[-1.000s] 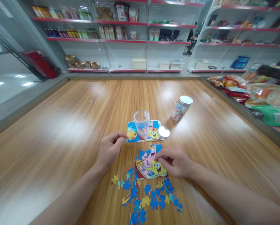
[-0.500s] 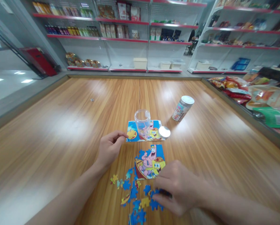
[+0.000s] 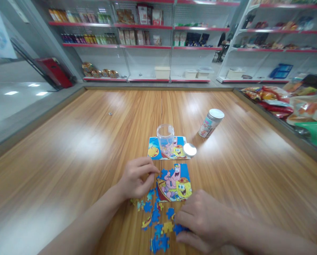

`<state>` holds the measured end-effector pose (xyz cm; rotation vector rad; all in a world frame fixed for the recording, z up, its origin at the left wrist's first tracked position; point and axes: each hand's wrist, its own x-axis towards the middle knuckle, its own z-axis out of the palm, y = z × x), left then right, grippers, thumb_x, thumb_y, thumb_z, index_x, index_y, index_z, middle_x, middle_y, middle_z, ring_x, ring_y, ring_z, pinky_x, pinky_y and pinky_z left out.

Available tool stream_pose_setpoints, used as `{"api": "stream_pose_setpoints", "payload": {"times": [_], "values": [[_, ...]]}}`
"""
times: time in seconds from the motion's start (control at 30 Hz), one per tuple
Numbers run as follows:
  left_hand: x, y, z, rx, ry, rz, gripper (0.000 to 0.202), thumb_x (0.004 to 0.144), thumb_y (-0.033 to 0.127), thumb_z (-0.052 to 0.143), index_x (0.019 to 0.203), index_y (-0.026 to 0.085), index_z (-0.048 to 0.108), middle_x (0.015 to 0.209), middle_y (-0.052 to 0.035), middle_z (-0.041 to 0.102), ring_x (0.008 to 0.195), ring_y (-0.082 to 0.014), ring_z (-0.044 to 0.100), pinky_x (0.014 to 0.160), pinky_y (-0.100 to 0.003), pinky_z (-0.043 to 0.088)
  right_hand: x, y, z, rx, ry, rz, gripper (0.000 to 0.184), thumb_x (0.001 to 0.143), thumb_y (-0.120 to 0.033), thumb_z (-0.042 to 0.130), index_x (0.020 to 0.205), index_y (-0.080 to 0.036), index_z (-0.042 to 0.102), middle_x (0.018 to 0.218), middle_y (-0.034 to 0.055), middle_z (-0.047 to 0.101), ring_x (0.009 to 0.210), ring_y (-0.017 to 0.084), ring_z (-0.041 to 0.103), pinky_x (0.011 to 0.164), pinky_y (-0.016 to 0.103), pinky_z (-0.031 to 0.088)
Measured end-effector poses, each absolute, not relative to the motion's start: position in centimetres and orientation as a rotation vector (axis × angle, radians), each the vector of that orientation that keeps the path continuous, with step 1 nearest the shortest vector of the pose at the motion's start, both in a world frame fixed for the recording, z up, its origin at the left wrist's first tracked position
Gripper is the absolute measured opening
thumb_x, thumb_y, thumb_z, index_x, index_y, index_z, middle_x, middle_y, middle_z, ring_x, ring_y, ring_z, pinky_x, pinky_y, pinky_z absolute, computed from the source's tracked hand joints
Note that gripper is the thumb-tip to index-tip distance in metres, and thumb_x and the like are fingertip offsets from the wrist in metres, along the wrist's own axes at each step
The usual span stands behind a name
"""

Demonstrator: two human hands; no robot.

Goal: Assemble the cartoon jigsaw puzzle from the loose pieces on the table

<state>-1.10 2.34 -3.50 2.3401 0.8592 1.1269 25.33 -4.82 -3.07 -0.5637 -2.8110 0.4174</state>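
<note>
My left hand is at the left edge of a partly joined jigsaw puzzle. Its index fingertip reaches that edge, and the thumb stands a little apart below. Cartoon figures in a boat show on the joined part. My right hand is low over blue puzzle pieces, fingers bent and thumb apart; it partly covers them. Loose puzzle pieces, blue and yellow, lie between the hands. Behind, a picture card with the same design lies under a clear jar and beside a round silver lid.
A printed canister with a pale lid stands at the right on the wooden table. A tiny object lies at the far left. Snack packets fill the area beyond the right edge, and store shelves line the back.
My left hand has moved from the picture card's left corner back towards me, to the joined puzzle's left edge. My right hand stays over the blue pieces. The view has shifted slightly.
</note>
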Motion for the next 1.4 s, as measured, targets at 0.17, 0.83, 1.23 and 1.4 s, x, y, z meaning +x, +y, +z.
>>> {"api": "stream_pose_setpoints", "payload": {"times": [0.17, 0.83, 1.23, 1.4], "values": [[-0.5, 2.0, -2.5, 2.608, 0.582, 0.688, 0.032, 0.084, 0.025, 0.067, 0.115, 0.019, 0.069, 0.124, -0.0105, 0.063, 0.106, -0.0263, 0.054, 0.094, -0.046, 0.046, 25.4, -4.8, -3.3, -0.558, -2.823, 0.394, 0.023, 0.091, -0.043, 0.056, 0.083, -0.021, 0.054, 0.069, -0.0017, 0.067, 0.054, 0.015, 0.055, 0.049, 0.033, 0.017], [-0.5, 2.2, -2.5, 2.565, 0.554, 0.551, 0.039, 0.084, 0.030, 0.069, 0.122, 0.022, 0.066, 0.133, -0.0081, 0.061, 0.112, -0.0279, 0.050, 0.104, -0.050, 0.041, 25.4, -5.1, -2.2, -0.609, -2.880, 0.422, 0.024, 0.093, -0.041, 0.055, 0.082, -0.020, 0.055, 0.069, -0.0010, 0.069, 0.053, 0.013, 0.054, 0.049, 0.032, 0.013], [-0.4, 2.2, -2.4, 2.533, 0.555, 0.559, 0.038, 0.084, 0.030, 0.071, 0.121, 0.022, 0.066, 0.132, -0.0085, 0.060, 0.113, -0.0289, 0.049, 0.100, -0.049, 0.044, 25.0, -5.6, -0.7, -0.847, -2.990, 0.524, 0.016, 0.092, -0.033, 0.059, 0.084, -0.019, 0.060, 0.077, 0.0004, 0.073, 0.059, 0.016, 0.063, 0.049, 0.035, 0.015], [-0.5, 2.3, -2.7, 2.537, 0.543, 0.562, 0.038, 0.085, 0.033, 0.070, 0.122, 0.021, 0.066, 0.131, -0.0096, 0.060, 0.112, -0.0293, 0.048, 0.099, -0.050, 0.044, 24.8, -5.8, -0.9, -0.803, -2.947, 0.489, 0.015, 0.088, -0.031, 0.065, 0.083, -0.018, 0.058, 0.071, -0.0005, 0.071, 0.054, 0.014, 0.058, 0.050, 0.033, 0.013]]}}
